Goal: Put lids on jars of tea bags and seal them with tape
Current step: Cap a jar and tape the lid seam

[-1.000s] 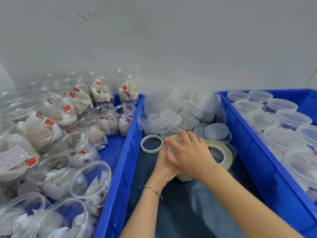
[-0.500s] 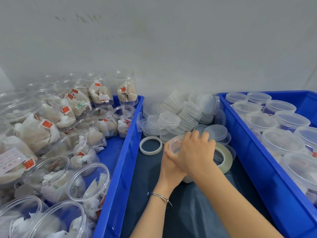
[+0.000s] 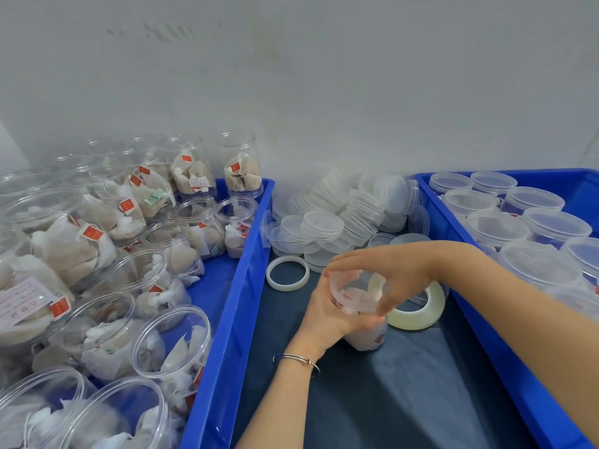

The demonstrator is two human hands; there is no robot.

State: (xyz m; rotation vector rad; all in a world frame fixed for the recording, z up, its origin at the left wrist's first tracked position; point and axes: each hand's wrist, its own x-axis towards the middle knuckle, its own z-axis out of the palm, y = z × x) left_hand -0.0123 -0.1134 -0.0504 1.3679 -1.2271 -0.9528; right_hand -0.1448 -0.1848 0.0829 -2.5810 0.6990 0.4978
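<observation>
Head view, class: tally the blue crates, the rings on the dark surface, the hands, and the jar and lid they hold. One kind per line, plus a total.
Blue crates: 2
Rings: 2
Hands, left hand and right hand: 2
Held jar: 1
Held lid: 1
Total: 8

The right hand [image 3: 398, 273] is lifting off the jar [image 3: 364, 319], baring its lid [image 3: 356, 291], fingertips now pinching the rim.
</observation>
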